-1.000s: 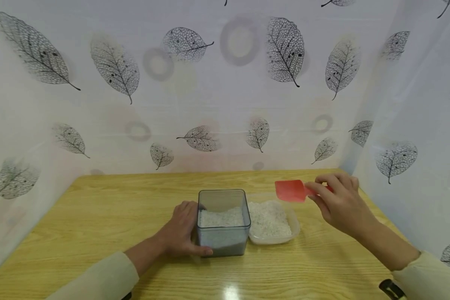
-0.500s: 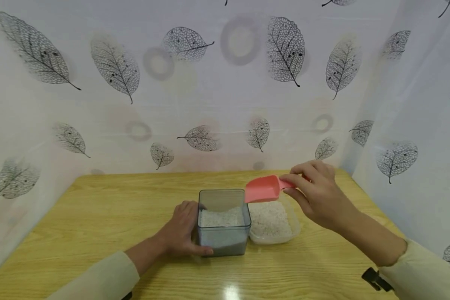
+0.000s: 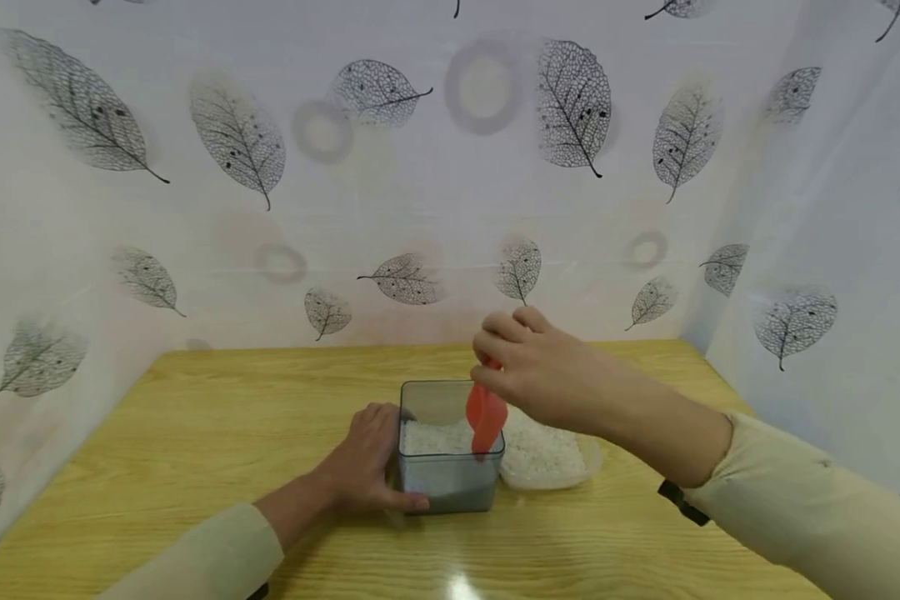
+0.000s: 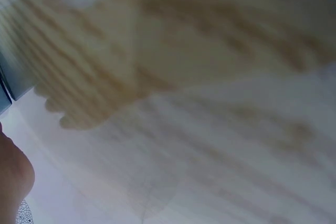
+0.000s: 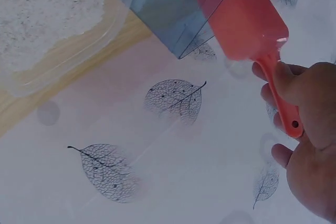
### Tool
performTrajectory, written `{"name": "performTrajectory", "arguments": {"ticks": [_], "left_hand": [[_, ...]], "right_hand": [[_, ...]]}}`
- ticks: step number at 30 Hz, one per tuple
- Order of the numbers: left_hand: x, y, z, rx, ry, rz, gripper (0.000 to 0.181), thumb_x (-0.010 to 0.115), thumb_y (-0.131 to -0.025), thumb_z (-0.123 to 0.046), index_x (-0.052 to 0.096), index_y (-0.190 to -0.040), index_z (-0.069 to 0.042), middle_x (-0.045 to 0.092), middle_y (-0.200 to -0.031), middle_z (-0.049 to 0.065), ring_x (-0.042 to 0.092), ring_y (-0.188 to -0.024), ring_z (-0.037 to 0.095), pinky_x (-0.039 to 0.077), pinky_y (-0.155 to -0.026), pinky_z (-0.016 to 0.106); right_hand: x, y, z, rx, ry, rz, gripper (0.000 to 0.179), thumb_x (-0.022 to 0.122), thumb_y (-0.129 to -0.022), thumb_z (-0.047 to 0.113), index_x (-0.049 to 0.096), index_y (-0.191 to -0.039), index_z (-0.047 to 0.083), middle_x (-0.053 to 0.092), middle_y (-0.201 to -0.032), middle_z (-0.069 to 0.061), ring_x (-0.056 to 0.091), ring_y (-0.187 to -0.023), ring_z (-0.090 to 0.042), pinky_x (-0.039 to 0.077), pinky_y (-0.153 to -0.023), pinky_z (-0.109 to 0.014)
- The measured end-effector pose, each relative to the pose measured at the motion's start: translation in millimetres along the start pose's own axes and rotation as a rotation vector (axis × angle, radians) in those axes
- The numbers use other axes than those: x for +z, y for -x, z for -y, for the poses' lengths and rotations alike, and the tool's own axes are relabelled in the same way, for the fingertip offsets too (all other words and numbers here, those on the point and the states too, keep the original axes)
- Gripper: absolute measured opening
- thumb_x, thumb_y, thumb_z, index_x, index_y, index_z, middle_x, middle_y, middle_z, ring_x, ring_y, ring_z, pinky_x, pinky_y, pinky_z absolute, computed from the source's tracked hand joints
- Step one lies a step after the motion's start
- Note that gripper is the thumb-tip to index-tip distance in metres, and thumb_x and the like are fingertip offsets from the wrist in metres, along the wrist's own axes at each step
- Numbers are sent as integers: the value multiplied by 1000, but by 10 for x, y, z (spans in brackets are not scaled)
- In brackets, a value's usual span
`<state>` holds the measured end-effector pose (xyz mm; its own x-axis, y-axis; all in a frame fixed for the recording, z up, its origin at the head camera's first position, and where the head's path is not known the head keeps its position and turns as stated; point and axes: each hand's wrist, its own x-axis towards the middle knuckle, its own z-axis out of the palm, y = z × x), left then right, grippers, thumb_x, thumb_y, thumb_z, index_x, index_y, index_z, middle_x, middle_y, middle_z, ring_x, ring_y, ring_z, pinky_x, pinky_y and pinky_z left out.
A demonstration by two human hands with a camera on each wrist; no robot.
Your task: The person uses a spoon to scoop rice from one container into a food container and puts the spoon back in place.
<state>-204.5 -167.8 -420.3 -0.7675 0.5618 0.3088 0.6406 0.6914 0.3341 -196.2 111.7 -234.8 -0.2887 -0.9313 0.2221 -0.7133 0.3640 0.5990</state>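
A grey see-through square container stands mid-table, partly filled with white rice-like grains. My left hand holds its left side, thumb at the front and fingers along the side. My right hand grips the handle of a red scoop, which is tipped steeply with its bowl over the container's right rim. In the right wrist view, the scoop's bowl reaches into the container's mouth, its front end seen through the wall. To the right sits a clear plastic tub of similar grains, partly hidden behind my right hand.
The wooden table runs back to a pale leaf-printed sheet, which also hangs along both sides. Left wrist view is mostly blurred, with a strip of the container at its edge.
My right hand has moved left with the scoop, from beyond the tub to over the container, and turned the scoop from near level to steeply tipped. The left hand stays in place.
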Motion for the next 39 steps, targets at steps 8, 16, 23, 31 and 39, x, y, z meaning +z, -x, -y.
{"name": "performTrajectory", "arguments": {"ticks": [8,16,23,31,39], "left_hand": [[3,18,-3,20,-15,-22,104,64,-67,-86,44,-132,-8,49,-117,-1,42,-110,17,36,-99,46],[15,-3,-26,19,-6,0,104,65,-67,-85,43,-134,-8,48,-117,-2,41,-112,17,36,-100,45],[-11,-17,-43,3,-23,13,106,63,-66,-87,43,-134,-8,49,-118,0,41,-111,19,37,-100,46],[-12,-12,-12,2,-27,-1,104,65,-64,-87,44,-131,-9,49,-115,-1,42,-109,17,37,-99,45],[-8,-2,1,11,-33,-9,105,63,-64,-89,44,-131,-10,49,-114,-1,41,-107,17,37,-98,43]], "right_hand": [[0,-300,215,-99,205,141,14,78,-83,24,68,-73,22,57,-94,5,37,-92,-18,31,-80,-31],[107,-281,376,-100,133,274,15,74,-86,29,72,-72,25,60,-93,8,38,-88,-16,33,-77,-28],[185,-156,423,-32,16,359,4,70,-91,22,71,-90,19,59,-98,2,41,-88,-18,39,-78,-29],[228,-54,463,-4,5,331,7,63,-93,17,68,-94,12,57,-91,0,43,-83,-18,40,-80,-29],[370,86,451,78,-198,170,4,61,-91,8,60,-90,12,46,-83,2,32,-78,-17,30,-75,-29]]}}
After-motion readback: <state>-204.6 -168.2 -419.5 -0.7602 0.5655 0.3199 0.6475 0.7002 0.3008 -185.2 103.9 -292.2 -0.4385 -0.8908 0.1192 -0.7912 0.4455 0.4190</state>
